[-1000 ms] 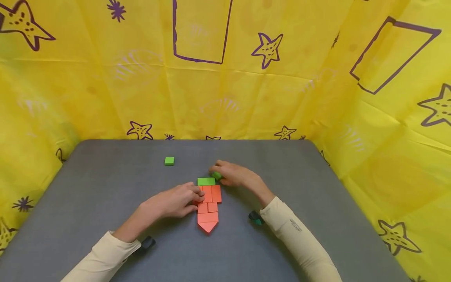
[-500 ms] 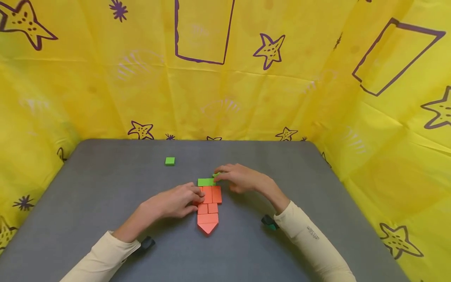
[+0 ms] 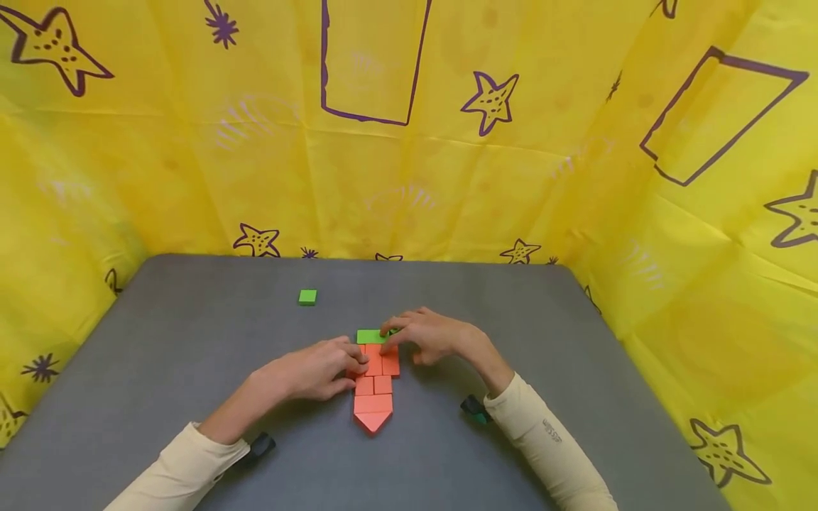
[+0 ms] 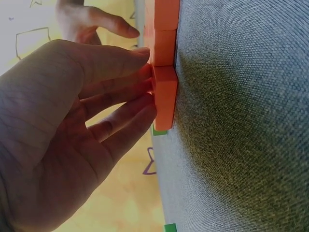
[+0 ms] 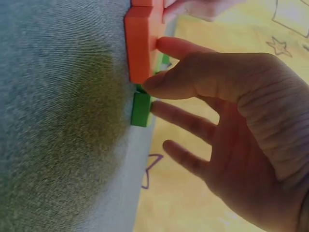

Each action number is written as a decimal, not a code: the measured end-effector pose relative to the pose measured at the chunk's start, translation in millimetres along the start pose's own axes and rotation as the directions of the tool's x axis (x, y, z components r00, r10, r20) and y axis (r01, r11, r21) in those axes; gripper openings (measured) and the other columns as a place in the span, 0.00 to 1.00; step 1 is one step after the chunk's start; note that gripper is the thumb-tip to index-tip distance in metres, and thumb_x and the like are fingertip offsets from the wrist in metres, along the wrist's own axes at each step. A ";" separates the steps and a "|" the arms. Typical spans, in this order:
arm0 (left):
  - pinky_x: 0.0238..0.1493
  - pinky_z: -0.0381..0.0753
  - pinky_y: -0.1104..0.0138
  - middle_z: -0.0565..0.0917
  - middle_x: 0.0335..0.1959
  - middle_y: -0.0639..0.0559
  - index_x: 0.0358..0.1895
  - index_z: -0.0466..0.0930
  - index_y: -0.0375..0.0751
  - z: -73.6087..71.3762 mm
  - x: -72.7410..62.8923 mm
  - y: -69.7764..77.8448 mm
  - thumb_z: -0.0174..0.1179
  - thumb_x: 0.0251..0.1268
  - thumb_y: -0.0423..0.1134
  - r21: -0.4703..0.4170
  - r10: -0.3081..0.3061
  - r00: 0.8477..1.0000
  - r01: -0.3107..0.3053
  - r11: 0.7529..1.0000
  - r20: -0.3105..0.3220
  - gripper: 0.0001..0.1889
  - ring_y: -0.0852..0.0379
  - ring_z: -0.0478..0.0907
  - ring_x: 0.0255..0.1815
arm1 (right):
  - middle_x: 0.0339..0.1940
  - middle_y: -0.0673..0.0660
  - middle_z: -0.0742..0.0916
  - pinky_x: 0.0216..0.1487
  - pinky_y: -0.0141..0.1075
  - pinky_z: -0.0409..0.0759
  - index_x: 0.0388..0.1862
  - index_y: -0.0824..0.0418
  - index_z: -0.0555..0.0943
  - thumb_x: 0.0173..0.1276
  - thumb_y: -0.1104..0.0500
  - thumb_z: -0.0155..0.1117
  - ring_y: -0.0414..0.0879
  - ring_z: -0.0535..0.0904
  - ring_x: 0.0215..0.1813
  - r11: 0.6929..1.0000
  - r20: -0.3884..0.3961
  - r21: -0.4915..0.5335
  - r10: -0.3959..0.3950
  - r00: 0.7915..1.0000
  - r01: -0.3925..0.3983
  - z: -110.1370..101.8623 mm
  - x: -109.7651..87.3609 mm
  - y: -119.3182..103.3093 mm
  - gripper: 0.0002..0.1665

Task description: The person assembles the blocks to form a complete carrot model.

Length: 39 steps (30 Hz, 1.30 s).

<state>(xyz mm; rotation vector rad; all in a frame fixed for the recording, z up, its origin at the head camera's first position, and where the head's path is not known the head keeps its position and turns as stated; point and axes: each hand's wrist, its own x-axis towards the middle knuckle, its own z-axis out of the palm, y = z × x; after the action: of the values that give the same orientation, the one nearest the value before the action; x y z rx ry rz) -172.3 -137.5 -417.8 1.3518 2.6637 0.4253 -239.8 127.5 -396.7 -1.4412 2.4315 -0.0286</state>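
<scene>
Orange blocks (image 3: 373,404) lie flat in an arrow-like layout, its triangular tip (image 3: 373,423) toward me. A green rectangular block (image 3: 371,336) lies along the far end. My left hand (image 3: 313,370) rests its fingertips on the left side of the wide orange row; in the left wrist view they touch an orange block (image 4: 165,96). My right hand (image 3: 434,336) reaches over the far right corner with spread fingers, touching an orange block (image 5: 139,46) and a small green block (image 5: 141,109) in the right wrist view. In the head view, that hand mostly hides the small green block.
A loose green square block (image 3: 307,297) lies on the grey table (image 3: 224,312) farther back, to the left. Yellow cloth (image 3: 383,170) with drawn stars rises behind the table and along both sides. Dark wrist cameras hang under both forearms.
My right hand has set the small green block down at the right end of the green row, loosened its fingers and moved slightly nearer me. The left hand has stayed in place.
</scene>
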 end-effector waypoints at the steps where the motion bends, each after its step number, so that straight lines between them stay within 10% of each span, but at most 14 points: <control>1: 0.53 0.85 0.66 0.89 0.54 0.50 0.58 0.89 0.42 0.5 -0.1 0.0 0.71 0.67 0.37 -0.001 0.004 1.000 -0.004 1.000 -0.001 0.17 0.54 0.79 0.52 | 0.75 0.50 0.78 0.77 0.56 0.68 0.68 0.42 0.83 0.67 0.66 0.69 0.50 0.72 0.76 1.000 0.004 0.011 0.006 1.000 -0.006 0.4 -0.3 -0.3 0.33; 12: 0.55 0.86 0.64 0.89 0.54 0.51 0.55 0.90 0.42 2.9 0.5 -1.6 0.69 0.68 0.37 0.028 0.028 0.999 -0.027 0.999 -0.032 0.14 0.54 0.80 0.53 | 0.77 0.49 0.76 0.76 0.59 0.68 0.69 0.40 0.82 0.66 0.70 0.67 0.50 0.69 0.80 0.995 0.029 0.086 0.051 0.998 -0.053 -0.2 -1.5 1.3 0.36; 18: 0.63 0.84 0.52 0.88 0.55 0.47 0.53 0.89 0.40 -12.8 -1.2 -27.8 0.68 0.69 0.35 0.066 0.066 0.987 -0.057 0.996 -0.147 0.12 0.49 0.82 0.59 | 0.75 0.49 0.78 0.75 0.59 0.69 0.68 0.41 0.83 0.67 0.69 0.67 0.51 0.71 0.77 0.995 -0.009 0.086 0.046 0.999 -0.045 1.3 0.0 0.7 0.35; 24: 0.65 0.80 0.42 0.87 0.58 0.37 0.59 0.85 0.32 -39.0 -7.0 -83.2 0.67 0.69 0.34 0.106 -0.129 0.953 0.163 0.981 -0.274 0.18 0.37 0.82 0.61 | 0.75 0.49 0.77 0.76 0.58 0.68 0.68 0.42 0.83 0.67 0.68 0.67 0.51 0.70 0.77 0.994 0.011 0.095 0.055 0.998 -0.055 -0.3 -1.7 -0.9 0.34; 31: 0.66 0.78 0.40 0.83 0.62 0.32 0.66 0.79 0.29 -45.4 -0.4 -135.9 0.70 0.69 0.41 0.034 -0.319 0.939 0.325 0.945 -0.129 0.27 0.34 0.80 0.62 | 0.76 0.47 0.77 0.78 0.58 0.66 0.68 0.40 0.83 0.67 0.68 0.67 0.50 0.69 0.78 0.993 0.010 0.106 0.057 0.998 -0.058 1.5 -0.6 2.3 0.34; 39: 0.60 0.81 0.43 0.87 0.54 0.39 0.57 0.86 0.34 -27.3 16.0 -125.4 0.69 0.67 0.33 0.042 -0.185 0.976 0.191 0.981 -0.114 0.16 0.41 0.82 0.55 | 0.76 0.47 0.77 0.77 0.57 0.67 0.68 0.39 0.83 0.67 0.65 0.68 0.49 0.70 0.77 0.993 0.021 0.104 0.061 0.998 -0.062 2.1 -1.6 5.6 0.33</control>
<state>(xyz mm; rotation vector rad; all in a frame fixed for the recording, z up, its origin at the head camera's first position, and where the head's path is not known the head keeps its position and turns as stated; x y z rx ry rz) -284.8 -200.2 -429.6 1.1038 2.8789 0.4216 -243.3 131.9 -399.3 -1.3155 2.4204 -0.1272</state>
